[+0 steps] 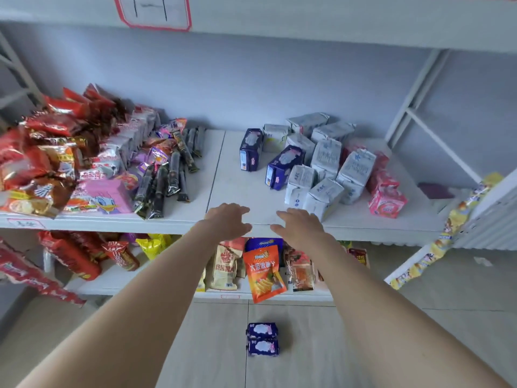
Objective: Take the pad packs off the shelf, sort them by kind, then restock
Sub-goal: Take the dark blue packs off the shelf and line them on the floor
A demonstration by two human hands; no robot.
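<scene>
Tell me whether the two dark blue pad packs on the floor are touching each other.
Touching. The head view shows the upper dark blue pack and the lower dark blue pack on the floor pressed edge to edge, no floor visible between them.

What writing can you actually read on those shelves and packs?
"1-1": paper sign on the upper shelf edge.
"ABC": white pad packs.
"大波浪薯片", last characters uncertain: orange snack bag.
Print on purple pad packs, pink pad packs and shelf tag: too blurred to read.
</scene>
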